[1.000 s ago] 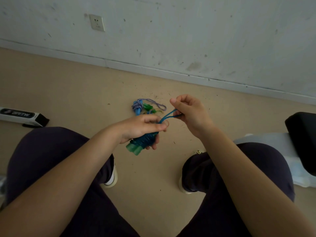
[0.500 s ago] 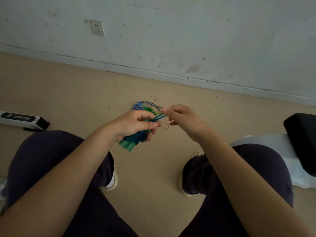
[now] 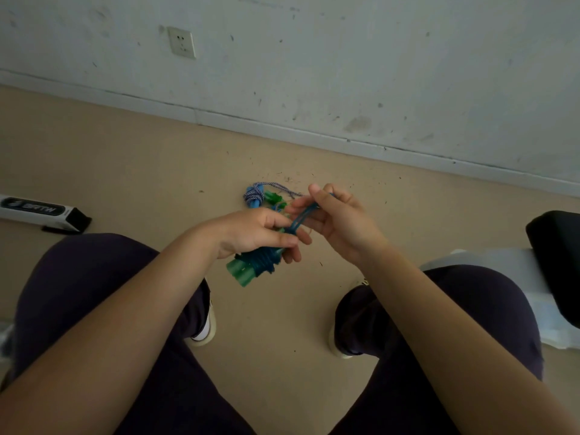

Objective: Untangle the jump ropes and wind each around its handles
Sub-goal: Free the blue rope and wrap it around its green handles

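My left hand (image 3: 254, 232) grips a pair of translucent green handles (image 3: 240, 271) with dark blue rope wound tightly around them (image 3: 262, 260). A short loop of that blue rope (image 3: 299, 219) runs up from the bundle into my right hand (image 3: 337, 219), which pinches it between thumb and fingers. On the floor just beyond my hands lies a second jump rope (image 3: 255, 196): a blue-and-white braided cord wound around blue handles, with green parts beside it, partly hidden by my fingers.
I sit with both knees apart over a beige floor. A long white and black box (image 3: 37, 211) lies at the left. A black object (image 3: 555, 262) on white plastic sits at the right. The wall with a socket (image 3: 182, 42) runs behind.
My right hand moved in close to the left, then pulled the rope loop up and slightly right. The wound bundle tilted lower in my left hand.
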The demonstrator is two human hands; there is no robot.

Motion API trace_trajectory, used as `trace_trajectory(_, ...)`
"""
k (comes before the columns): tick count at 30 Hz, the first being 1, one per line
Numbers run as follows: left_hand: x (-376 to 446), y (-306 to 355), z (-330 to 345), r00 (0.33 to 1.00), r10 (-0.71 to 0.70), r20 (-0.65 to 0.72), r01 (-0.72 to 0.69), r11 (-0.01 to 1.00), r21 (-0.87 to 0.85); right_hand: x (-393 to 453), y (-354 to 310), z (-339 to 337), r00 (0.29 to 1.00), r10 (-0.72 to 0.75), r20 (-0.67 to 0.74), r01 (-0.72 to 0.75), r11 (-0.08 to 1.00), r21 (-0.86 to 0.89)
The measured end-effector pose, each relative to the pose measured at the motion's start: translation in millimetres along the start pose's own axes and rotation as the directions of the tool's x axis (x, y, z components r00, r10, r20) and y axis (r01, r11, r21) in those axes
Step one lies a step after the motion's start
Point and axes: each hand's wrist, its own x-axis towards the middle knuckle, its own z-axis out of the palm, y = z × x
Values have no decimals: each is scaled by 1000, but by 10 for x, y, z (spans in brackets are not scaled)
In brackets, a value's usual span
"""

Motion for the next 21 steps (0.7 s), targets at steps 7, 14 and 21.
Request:
trace_trajectory(7, 41, -1, 3, 998, 8, -61, -13, 998, -69, -17, -14, 55, 999, 35, -17, -35, 999, 8)
trace_trajectory(14, 52, -19, 46, 999, 24, -48, -27, 998, -55, -30, -9, 59, 999, 47, -6, -46, 998, 45)
trace_trajectory(21, 99, -29, 106, 976, 65, -209, -59, 998, 34, -2, -25, 122, 998, 53, 21, -55, 992, 115)
